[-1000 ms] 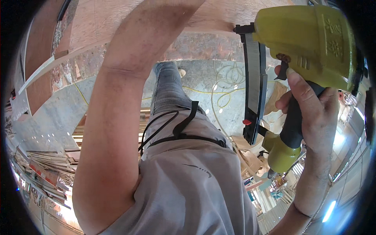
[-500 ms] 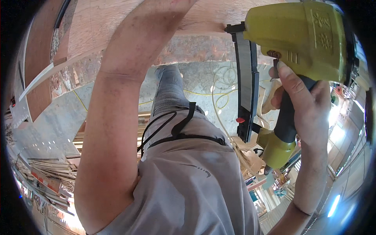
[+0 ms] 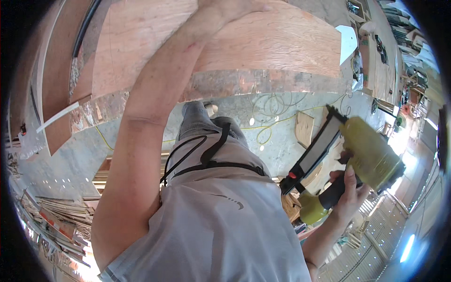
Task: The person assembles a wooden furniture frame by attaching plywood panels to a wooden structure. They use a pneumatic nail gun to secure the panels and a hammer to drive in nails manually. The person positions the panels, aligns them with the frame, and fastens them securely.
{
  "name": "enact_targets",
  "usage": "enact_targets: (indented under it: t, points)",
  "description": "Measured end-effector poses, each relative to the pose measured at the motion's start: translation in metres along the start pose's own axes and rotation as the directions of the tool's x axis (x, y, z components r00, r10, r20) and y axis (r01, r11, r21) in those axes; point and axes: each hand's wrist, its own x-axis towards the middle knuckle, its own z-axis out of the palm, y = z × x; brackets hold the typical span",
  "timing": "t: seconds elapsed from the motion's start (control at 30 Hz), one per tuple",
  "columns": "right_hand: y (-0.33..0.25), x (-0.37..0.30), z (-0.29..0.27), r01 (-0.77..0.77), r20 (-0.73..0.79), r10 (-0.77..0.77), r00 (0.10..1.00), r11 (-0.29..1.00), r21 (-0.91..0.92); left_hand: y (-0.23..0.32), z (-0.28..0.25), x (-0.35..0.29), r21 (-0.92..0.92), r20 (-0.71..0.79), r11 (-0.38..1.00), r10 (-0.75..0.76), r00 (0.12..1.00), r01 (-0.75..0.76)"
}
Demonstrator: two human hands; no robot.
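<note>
At the right, my right hand [image 3: 348, 190] is wrapped round the black grip of a yellow-green nail gun [image 3: 373, 155]. The gun is held off the bench, tilted, with its long black and grey magazine [image 3: 314, 148] toward my body. Far ahead, my left hand [image 3: 230, 9] rests on a pale plywood panel [image 3: 277, 44]; its thumb is stretched out along the wood, while the other fingers are cut off by the upper edge. The panel lies on a worn workbench [image 3: 235, 83], near its front edge.
A yellow hose [image 3: 282, 123] and coiled line lie on the concrete floor below the bench. A loose wood piece [image 3: 304, 128] is on the floor. Stacked wood strips [image 3: 63, 209] stand at the left. A white strip [image 3: 58, 116] and black tube [image 3: 87, 28] are at the bench's left.
My right hand has drawn the nail gun away from the panel's edge, down and toward my body, tilting it. My left arm has shifted slightly, and more of the panel shows.
</note>
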Motion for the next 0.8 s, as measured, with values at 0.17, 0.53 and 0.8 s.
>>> enact_targets:
  t: [0.17, 0.53, 0.8]
  points:
    - [0.057, -0.015, -0.036, -0.201, -0.183, 0.21, 0.96, 0.977, 0.066, -0.002, 0.018, -0.003, 0.127, -0.254, 0.952, 0.303, 0.918, -0.279]
    - [0.13, 0.033, -0.082, -0.309, -0.041, 0.321, 0.946, 0.934, 0.18, 0.096, 0.051, 0.054, 0.21, 0.288, 0.971, 0.054, 0.956, -0.118]
    - [0.063, 0.092, -0.103, -0.219, 0.142, 0.198, 0.97, 0.965, 0.148, 0.111, 0.135, 0.048, 0.262, 0.154, 0.963, 0.016, 0.988, -0.057]
